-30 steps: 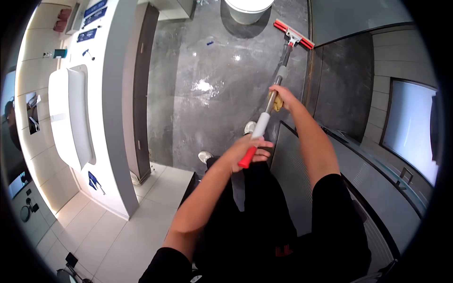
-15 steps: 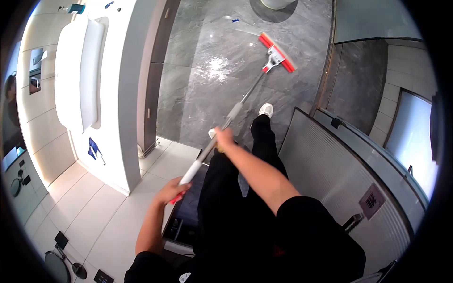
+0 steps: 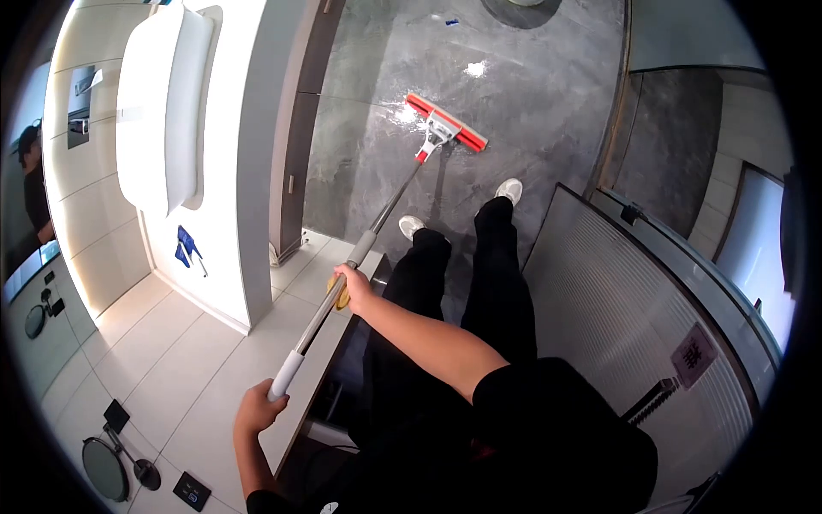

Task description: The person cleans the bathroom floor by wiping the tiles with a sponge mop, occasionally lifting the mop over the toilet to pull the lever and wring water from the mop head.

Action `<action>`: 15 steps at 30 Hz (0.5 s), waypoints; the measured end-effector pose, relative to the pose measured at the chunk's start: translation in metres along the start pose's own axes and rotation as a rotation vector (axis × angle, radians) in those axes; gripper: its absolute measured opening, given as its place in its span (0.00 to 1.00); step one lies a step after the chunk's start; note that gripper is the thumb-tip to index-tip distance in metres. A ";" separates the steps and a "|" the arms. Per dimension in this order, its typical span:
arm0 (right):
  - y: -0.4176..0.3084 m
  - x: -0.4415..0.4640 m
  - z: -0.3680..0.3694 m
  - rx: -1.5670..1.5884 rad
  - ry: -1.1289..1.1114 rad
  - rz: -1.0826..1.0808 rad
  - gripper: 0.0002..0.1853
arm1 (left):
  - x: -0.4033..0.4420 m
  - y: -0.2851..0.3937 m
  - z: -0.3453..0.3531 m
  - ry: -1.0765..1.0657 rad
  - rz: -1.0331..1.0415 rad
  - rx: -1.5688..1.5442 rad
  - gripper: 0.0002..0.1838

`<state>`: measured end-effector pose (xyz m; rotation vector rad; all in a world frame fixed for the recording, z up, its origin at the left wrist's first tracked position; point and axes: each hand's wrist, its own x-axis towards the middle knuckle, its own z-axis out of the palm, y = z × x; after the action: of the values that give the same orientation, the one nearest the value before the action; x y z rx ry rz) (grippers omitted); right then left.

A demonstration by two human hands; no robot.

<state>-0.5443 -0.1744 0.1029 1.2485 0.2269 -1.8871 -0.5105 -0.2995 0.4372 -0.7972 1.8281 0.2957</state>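
A sponge mop (image 3: 390, 210) with a long metal pole slants across the grey floor. Its red and white head (image 3: 446, 122) lies flat on the tiles, ahead of my two white shoes. My left hand (image 3: 259, 406) is wrapped round the white grip at the pole's near end. Farther up, my right hand (image 3: 353, 291) closes round the metal part of the pole, just below a pale sleeve. Something yellow-brown shows under that hand; what it is I cannot make out.
To the left stands a white counter with a basin (image 3: 184, 111) and a dark cabinet (image 3: 295, 163). A ribbed glass panel (image 3: 608, 291) borders my right side. A small blue scrap (image 3: 451, 22) lies on the far floor, near a round white object at the top edge.
The mop head has swept left and closer to me over the floor. Both hands have moved left with the pole, the left one also lower. The view has shifted slightly.
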 end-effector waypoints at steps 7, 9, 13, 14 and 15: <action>-0.092 -0.054 -0.044 -0.083 0.126 -0.175 0.10 | -0.003 0.083 0.035 -0.031 0.205 0.078 0.17; -0.147 -0.055 -0.078 -0.151 0.191 -0.236 0.10 | 0.022 0.114 0.060 -0.071 0.331 0.037 0.18; -0.294 -0.087 -0.130 -0.189 0.407 -0.371 0.09 | 0.062 0.229 0.105 -0.137 0.532 0.001 0.20; -0.324 -0.098 -0.140 -0.284 0.443 -0.457 0.09 | 0.071 0.252 0.115 -0.147 0.586 -0.002 0.20; -0.353 -0.098 -0.163 -0.329 0.456 -0.461 0.08 | 0.079 0.274 0.123 -0.164 0.618 -0.017 0.20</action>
<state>-0.6748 0.1915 0.0045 1.4598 1.1026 -1.8011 -0.6130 -0.0574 0.2712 -0.1888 1.8774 0.7479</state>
